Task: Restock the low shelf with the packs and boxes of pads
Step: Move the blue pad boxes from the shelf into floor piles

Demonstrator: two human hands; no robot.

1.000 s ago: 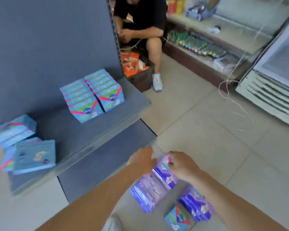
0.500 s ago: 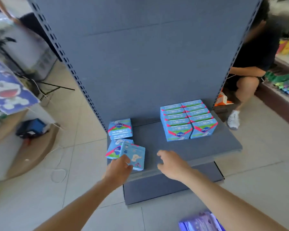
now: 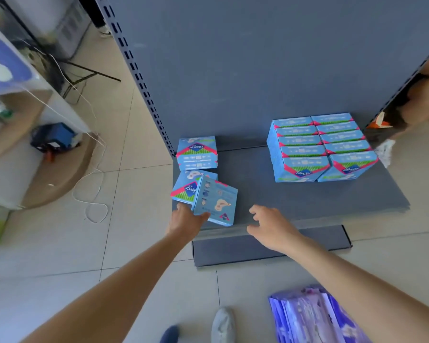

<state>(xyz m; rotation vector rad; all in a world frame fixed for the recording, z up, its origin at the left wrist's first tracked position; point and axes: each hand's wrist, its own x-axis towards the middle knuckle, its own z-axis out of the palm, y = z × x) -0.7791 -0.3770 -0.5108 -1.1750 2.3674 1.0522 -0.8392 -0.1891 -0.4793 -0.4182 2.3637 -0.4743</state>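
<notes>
Nearest, at the bottom right on the floor [image 3: 60, 256]: a heap of purple packs [image 3: 315, 318], just beside the right forearm and well apart from the shelf. To their left, a pale shoe [image 3: 222, 325] on the tiles.

Further out, two bare arms stretched toward the low shelf [image 3: 295, 196]. Left hand [image 3: 187, 222] clamped on the lower left corner of a tilted box [image 3: 216, 204], thumb across the printed blue face, other fingers hidden behind it. That box propped on one edge at the shelf's front left corner, top leaning away. Right hand [image 3: 270, 226] holding nothing, fingers apart and loosely bent, over the shelf's front lip, near the tilted box but not touching it.

Directly behind the tilted box and partly covered by it, a second box [image 3: 185, 188], askew, logo face up. Just beyond that, beside the left upright, a third box [image 3: 197, 153], set square.

On the right half of the shelf, well apart from these three, a neat block of boxes [image 3: 322, 147]: two columns side by side, five deep, logo faces to the front.

Farthest: a grey back panel [image 3: 258, 58] rising behind the shelf, a white cable [image 3: 94, 189] looped on the floor to the left, and part of a seated person [image 3: 424, 95] past the panel's right edge.
</notes>
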